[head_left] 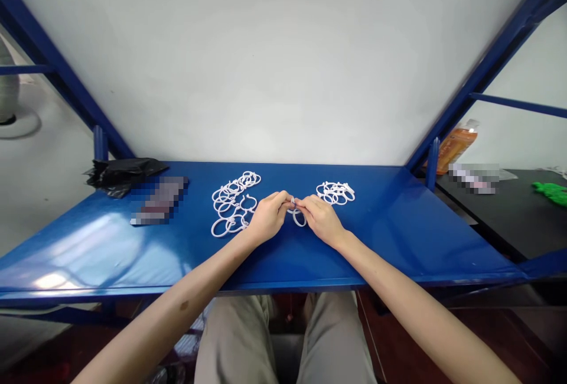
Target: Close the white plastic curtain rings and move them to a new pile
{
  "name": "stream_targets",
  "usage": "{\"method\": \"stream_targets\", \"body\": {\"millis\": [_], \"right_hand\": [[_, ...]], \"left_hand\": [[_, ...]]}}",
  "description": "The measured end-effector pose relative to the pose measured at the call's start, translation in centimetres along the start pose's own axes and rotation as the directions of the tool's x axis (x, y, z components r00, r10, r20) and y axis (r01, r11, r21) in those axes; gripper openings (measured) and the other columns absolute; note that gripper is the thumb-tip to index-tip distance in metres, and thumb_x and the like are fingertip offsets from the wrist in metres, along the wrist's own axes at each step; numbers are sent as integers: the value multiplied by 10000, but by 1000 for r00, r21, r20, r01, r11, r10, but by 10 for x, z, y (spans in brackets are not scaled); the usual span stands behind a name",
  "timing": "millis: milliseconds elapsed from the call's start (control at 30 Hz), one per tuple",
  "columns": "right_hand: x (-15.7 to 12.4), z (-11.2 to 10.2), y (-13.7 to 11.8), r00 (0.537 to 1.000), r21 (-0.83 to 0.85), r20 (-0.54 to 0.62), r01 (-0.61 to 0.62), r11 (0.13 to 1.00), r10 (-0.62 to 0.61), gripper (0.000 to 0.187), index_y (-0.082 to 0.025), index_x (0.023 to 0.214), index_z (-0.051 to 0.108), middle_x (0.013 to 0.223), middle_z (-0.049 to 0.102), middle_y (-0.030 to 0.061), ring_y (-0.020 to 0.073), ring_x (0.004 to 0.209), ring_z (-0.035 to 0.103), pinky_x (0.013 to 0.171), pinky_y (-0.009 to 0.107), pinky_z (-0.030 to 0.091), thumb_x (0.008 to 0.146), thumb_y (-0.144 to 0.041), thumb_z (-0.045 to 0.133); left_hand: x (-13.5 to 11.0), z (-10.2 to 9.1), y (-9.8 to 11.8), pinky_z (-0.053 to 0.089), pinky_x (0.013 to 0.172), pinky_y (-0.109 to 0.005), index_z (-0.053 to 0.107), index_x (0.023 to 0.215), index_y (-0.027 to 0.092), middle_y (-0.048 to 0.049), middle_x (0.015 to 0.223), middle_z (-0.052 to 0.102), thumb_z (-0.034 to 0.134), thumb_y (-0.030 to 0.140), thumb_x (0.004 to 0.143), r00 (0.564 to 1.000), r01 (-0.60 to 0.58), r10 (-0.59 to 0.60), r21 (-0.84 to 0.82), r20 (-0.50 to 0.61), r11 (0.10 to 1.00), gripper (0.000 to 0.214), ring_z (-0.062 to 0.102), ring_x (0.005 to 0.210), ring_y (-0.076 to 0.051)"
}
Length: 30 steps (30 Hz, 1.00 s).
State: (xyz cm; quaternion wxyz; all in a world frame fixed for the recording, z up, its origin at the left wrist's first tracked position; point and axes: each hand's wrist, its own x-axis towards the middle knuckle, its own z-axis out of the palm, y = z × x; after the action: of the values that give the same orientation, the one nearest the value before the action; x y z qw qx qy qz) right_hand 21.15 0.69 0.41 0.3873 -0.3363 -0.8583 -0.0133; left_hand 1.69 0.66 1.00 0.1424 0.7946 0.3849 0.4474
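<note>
My left hand (271, 215) and my right hand (322, 218) meet over the middle of the blue tabletop, fingertips almost touching. Both pinch a white plastic ring (300, 218), whose lower loop shows beneath the fingers. Part of a second loop overlaps it, and the pinched top is mostly covered by my fingertips. To the left of my left hand lies a loose spread of white rings (228, 201), some overlapping. Just beyond my right hand sits a smaller cluster of white rings (335, 192).
A crumpled black plastic bag (124, 172) and a blurred-out flat object (162, 199) lie at the left of the blue table (390, 236). Blue metal posts (433, 162) rise at both sides. On a dark surface at right stands an orange packet (457, 146) near green material (550, 192).
</note>
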Motion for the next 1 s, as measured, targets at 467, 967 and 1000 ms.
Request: {"method": "stream_targets", "body": {"millis": [467,967,1000], "right_hand": [[1,2,4,973,-12,-92,-213,977,211,160,-217,949,604,902,740,65,216,808,711,687,323,549,1025,-328,516],[0,-26,52,821,-35,-339,-499,866,460,271,-209,915,656,882,731,77,211,730,665,727,349,517,988,-415,496],[0,-31,61,795,-34,-375,-526,850,477,288,-196,915,667,907,725,92,210,728,658,743,357,519,980,-418,496]], "left_hand": [[4,0,12,504,766,-342,634,1005,197,-57,923,702,664,483,913,979,193,-165,277,-121,941,302,643,848,-219],[5,-4,2,481,858,-359,681,867,223,-30,883,698,598,346,980,992,-74,59,134,109,988,186,561,838,-192],[5,-5,1,481,862,-365,685,879,224,-34,897,701,601,339,978,990,-87,68,153,126,984,173,558,851,-199]]}}
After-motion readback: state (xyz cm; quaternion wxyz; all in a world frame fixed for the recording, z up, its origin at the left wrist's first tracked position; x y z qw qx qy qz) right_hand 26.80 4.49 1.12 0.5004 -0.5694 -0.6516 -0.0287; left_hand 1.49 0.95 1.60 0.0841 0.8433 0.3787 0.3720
